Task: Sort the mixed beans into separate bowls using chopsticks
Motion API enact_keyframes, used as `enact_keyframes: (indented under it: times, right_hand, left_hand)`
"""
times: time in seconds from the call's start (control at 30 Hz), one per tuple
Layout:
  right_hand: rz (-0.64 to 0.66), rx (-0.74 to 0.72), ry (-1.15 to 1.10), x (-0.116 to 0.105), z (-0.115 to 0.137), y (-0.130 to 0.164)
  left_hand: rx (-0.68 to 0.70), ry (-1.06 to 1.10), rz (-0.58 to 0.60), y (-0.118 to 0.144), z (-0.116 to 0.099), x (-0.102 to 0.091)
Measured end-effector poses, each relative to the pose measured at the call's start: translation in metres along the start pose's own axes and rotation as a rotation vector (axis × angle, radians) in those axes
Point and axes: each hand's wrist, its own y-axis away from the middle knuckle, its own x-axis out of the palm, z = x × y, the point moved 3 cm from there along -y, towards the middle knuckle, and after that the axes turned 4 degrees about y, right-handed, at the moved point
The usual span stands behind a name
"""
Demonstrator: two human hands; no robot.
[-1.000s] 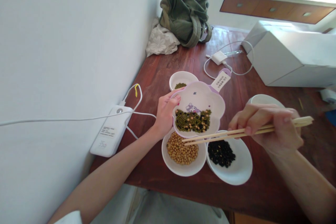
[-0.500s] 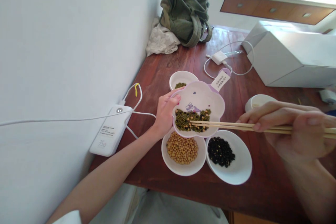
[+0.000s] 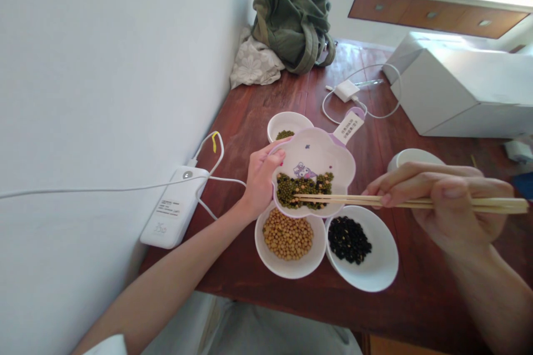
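While the left hand grips the left rim of the flower-shaped dish, holding it tilted above the two front bowls, we note in the head view that the right hand is closed on a pair of chopsticks. Their long axis runs almost level from right to left, and the tips lie in the mixed beans heaped at the near edge of the dish. The beans thus lie to the left of the right hand, at the far end of the sticks, and just beside the left hand, which is the nearer of the two. Whether a bean is pinched between the tips we cannot tell. Below the dish stand a bowl of yellow beans and, to its right and touching it, a bowl of black beans. Behind the dish a small bowl with green beans is partly hidden, and another white bowl shows behind the right hand's fingers. The worktop is dark red wood set against a white wall. On it lie a white power bank with cables, a charger, a green bag and a white box.
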Motion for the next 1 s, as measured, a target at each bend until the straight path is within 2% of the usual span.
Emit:
enact_keyframes:
  times: [0.17, 0.37, 0.57, 0.8, 1.0]
  right_hand:
    - [0.002, -0.028, -0.014, 0.0023, -0.0016, -0.0023]
    - [-0.004, -0.026, -0.039, 0.0007, -0.0031, -0.0032]
    - [0.022, -0.071, -0.044, -0.001, -0.0021, -0.0029]
    - [0.059, -0.077, -0.046, -0.001, -0.0074, -0.0019]
    - [0.074, -0.039, -0.073, -0.0005, -0.0052, -0.004]
  left_hand:
    - [-0.001, -0.02, 0.001, 0.0006, 0.0011, -0.0019]
    - [0.0, -0.041, -0.07, 0.0014, 0.0025, -0.0042]
    - [0.011, 0.003, 0.005, 0.0004, 0.0014, -0.002]
    - [0.006, -0.026, -0.055, 0.0009, 0.003, -0.0042]
    - [-0.006, -0.062, -0.041, 0.0005, 0.0011, -0.003]
